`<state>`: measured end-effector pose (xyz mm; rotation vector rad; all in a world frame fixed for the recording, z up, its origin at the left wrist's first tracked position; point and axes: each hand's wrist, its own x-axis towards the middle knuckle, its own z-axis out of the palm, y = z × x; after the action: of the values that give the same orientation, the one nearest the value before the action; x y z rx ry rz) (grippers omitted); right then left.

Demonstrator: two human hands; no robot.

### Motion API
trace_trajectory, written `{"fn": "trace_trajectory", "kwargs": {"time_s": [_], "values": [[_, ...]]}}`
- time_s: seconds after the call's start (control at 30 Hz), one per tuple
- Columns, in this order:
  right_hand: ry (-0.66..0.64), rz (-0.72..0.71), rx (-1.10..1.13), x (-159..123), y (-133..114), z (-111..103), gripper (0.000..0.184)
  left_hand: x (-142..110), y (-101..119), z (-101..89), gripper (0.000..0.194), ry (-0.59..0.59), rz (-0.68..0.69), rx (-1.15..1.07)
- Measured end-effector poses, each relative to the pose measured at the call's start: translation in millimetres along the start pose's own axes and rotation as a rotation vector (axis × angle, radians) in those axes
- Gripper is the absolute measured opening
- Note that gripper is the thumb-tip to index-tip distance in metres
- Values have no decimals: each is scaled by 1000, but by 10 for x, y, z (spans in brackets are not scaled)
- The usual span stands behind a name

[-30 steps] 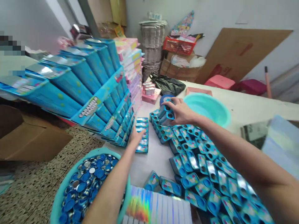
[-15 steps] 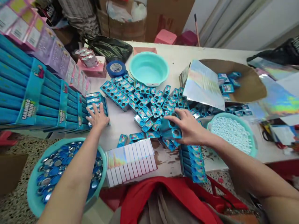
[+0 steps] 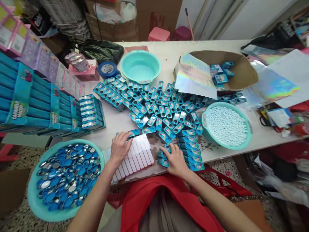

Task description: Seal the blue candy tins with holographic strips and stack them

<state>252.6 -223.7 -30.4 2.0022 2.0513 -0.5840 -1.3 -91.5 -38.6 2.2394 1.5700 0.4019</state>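
Observation:
My right hand [image 3: 176, 160] is closed around a couple of small blue boxes [image 3: 162, 161] with round holes, low over the table's front edge. Just right of it stands a row of similar boxes [image 3: 191, 151]. My left hand [image 3: 120, 147] is curled over a small blue box [image 3: 134, 132] behind a block of white-topped boxes [image 3: 138, 158]; its fingers partly hide the grip. Beyond both hands, many loose blue boxes [image 3: 158, 104] are spread across the table, most with round openings upward.
At left, a turquoise tub [image 3: 32, 190] holds blue and silver round tins. White pellets fill a turquoise basin [image 3: 249, 129] at right. Another turquoise basin [image 3: 140, 66] stands at the back, near an open carton [image 3: 248, 77]. Stacked blue packs [image 3: 36, 96] line the left side.
My left hand has left the row of boxes at left and come right to the white-topped block. My right hand has brought its blue boxes down toward the front edge. The view has shifted.

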Motion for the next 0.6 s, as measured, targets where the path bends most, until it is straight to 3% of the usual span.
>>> {"fn": "trace_trajectory", "kwargs": {"time_s": [0.13, 0.3, 0.47, 0.6], "values": [[47, 93, -16, 112, -101, 190, 91, -95, 44, 106, 36, 8, -8, 28], [207, 123, 48, -37, -153, 207, 100, -96, -58, -20, 38, -64, -100, 118], [440, -9, 259, -96, -221, 142, 56, -66, -160, -149, 33, -226, -128, 240], [506, -2, 291, -140, -250, 102, 43, -28, -107, -191, 34, -166, -150, 280]]}}
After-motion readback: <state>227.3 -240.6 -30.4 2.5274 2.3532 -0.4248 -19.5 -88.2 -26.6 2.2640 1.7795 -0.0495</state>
